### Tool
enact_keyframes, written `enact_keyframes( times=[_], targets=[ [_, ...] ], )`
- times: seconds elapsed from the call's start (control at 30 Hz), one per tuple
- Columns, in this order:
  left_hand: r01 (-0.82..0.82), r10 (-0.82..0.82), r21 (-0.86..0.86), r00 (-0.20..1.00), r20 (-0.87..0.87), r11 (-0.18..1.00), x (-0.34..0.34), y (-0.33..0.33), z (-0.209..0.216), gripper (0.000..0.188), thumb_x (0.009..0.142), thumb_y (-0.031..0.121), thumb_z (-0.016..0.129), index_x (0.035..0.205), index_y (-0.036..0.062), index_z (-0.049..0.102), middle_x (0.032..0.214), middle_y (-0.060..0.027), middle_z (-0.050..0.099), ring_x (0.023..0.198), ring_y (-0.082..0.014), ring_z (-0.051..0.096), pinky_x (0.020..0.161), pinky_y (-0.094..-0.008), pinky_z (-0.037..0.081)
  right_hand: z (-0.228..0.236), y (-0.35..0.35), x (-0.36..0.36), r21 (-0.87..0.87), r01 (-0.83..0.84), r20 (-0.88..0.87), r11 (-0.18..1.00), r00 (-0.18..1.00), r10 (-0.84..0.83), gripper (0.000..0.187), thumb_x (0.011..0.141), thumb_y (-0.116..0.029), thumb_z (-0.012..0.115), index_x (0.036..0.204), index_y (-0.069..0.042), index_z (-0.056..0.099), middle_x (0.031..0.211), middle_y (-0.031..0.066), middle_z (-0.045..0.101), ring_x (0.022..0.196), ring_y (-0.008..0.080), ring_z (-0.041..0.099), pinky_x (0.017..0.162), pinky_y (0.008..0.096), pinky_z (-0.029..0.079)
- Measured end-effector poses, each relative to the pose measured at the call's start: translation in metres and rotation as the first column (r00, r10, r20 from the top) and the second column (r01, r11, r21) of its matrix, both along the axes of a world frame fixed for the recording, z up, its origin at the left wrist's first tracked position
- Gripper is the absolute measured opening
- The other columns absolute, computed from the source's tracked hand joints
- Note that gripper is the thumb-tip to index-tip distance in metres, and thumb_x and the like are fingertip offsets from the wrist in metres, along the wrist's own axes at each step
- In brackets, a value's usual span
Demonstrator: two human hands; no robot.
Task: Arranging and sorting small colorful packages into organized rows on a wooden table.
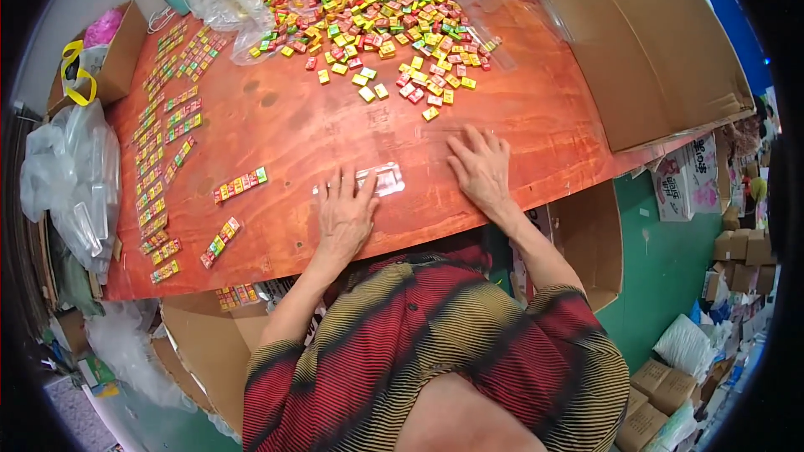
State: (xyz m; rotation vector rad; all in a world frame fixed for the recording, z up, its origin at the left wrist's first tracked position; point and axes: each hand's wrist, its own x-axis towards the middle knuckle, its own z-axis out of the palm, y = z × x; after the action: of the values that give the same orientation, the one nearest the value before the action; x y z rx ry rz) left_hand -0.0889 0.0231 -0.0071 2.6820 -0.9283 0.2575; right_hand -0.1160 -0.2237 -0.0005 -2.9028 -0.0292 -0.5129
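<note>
My left hand (343, 216) lies on the red-stained wooden table, its fingers spread and partly covering a shiny clear plastic piece (387, 180). Whether this is a flat bag or a shaped tray I cannot tell. To the right, my right hand (483, 174) rests with its fingers apart and slightly bent. Its fingertips are at a faint clear film (435, 135) on the tabletop. Neither hand grips anything visible. Left of my hands lie two short rows of small colourful boxes, one row (240, 185) farther off and another row (220, 242) nearer me.
A big heap of small red, yellow and green boxes (360, 8) covers the far middle of the table (293, 134). More rows (151, 167) line the left side. A large cardboard carton (645, 41) stands at right; an open carton (209, 351) sits below the left front edge.
</note>
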Motion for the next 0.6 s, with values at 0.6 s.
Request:
enact_keyframes(
  times=[0.6],
  targets=[
    [-0.058,0.049,-0.131,0.996,-0.075,0.990,0.008,0.039,-0.001,0.024,0.078,0.015,0.059,0.099,0.0041,0.055,0.127,-0.0168,0.042,0.121,-0.0361,0.036,0.098,-0.0531,0.023,-0.002,-0.036,0.021,-0.095,0.128,0.023,0.987,0.992,-0.127,0.030,0.075,-0.014,0.060,0.105,-0.009,0.056,0.108,0.0100,0.052,0.102,0.0281,0.046,0.087,0.0412,0.033]
  ],
)
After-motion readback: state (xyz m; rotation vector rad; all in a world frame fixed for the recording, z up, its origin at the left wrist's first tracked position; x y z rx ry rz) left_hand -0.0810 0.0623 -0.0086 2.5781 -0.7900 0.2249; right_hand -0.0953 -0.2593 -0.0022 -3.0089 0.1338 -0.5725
